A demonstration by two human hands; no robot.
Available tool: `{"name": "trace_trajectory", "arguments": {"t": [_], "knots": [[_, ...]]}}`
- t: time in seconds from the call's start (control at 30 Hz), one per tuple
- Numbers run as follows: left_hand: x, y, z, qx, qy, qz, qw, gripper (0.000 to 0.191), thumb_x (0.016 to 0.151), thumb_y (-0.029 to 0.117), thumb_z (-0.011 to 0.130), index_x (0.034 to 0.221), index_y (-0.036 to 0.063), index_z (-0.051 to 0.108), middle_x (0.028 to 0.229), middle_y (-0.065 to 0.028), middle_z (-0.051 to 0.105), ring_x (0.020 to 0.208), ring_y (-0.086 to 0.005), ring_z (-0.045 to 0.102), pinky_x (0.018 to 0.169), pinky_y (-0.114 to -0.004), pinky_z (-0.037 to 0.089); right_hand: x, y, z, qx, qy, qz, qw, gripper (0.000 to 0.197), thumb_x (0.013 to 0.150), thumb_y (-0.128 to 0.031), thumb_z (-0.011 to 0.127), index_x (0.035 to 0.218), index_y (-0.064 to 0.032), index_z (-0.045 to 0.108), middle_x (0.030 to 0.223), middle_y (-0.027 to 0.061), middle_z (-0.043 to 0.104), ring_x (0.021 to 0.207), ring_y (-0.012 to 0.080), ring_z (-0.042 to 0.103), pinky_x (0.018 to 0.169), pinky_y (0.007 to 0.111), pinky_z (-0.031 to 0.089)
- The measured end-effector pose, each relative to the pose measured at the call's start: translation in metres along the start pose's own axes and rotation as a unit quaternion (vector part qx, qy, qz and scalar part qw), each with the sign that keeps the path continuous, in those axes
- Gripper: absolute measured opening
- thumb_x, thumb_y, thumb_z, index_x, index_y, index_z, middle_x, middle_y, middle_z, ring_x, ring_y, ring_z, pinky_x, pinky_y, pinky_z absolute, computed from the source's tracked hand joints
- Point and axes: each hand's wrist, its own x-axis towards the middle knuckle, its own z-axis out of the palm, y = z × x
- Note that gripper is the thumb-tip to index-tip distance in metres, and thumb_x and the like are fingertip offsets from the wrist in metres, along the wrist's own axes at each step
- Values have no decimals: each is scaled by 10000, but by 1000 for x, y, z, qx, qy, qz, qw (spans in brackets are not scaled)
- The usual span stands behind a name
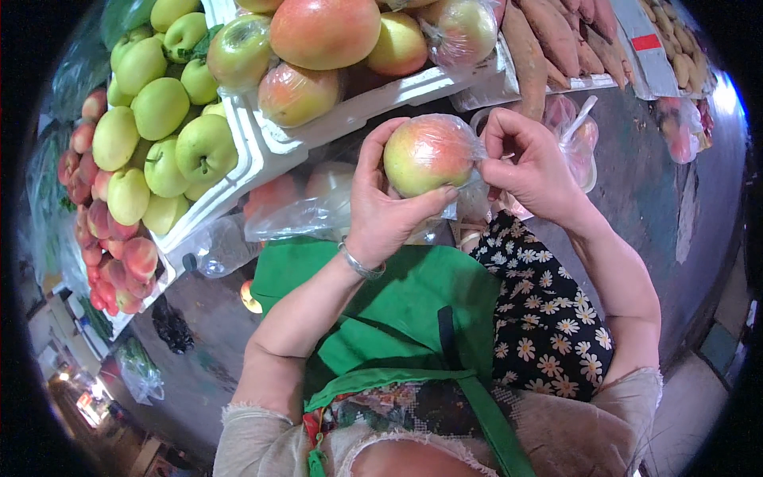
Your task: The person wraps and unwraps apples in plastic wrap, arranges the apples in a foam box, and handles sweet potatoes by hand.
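A red-and-yellow round fruit in clear plastic film [428, 154] is held up in front of the green apron. My left hand [387, 194] grips it from the left, thumb below and fingers behind. The fingertips of my right hand [524, 158] pinch the gathered film at the fruit's right side. Just beyond, larger red-yellow fruits [325, 30], some wrapped in film, sit in a white foam box [381, 104]. A clear plastic bag [304, 219] lies below the box, partly hidden by my left hand.
Green apples [160, 108] fill a foam box at the left, with peaches [140, 259] beside it. Sweet potatoes [551, 36] lie at the upper right. A clear plastic bottle [223, 247] is under the boxes' edge. Tied bags of fruit [575, 134] stand right of my hands.
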Motion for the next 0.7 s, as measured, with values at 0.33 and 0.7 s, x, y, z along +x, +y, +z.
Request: {"name": "trace_trajectory", "arguments": {"t": [0.33, 0.7], "knots": [[-9, 7, -19, -301, -213, -249, 895, 880, 817, 431, 766, 1488, 45, 349, 1344, -151, 552, 1124, -304, 643, 685, -432, 643, 12, 18, -18, 18, -61, -16, 998, 209, 825, -29, 617, 785, -86, 419, 760, -59, 400, 662, 24, 447, 524, 202, 431], [-3, -18, -40, -453, -264, -219, 823, 893, 939, 770, 275, 1526, 99, 319, 1428, -182, 521, 1077, -324, 670, 653, -377, 584, 13, 55, -24, 91, -139, 107, 980, 211, 833, -125, 755, 932, -82, 573, 760, -52, 544, 642, 16, 512, 547, 191, 440]]}}
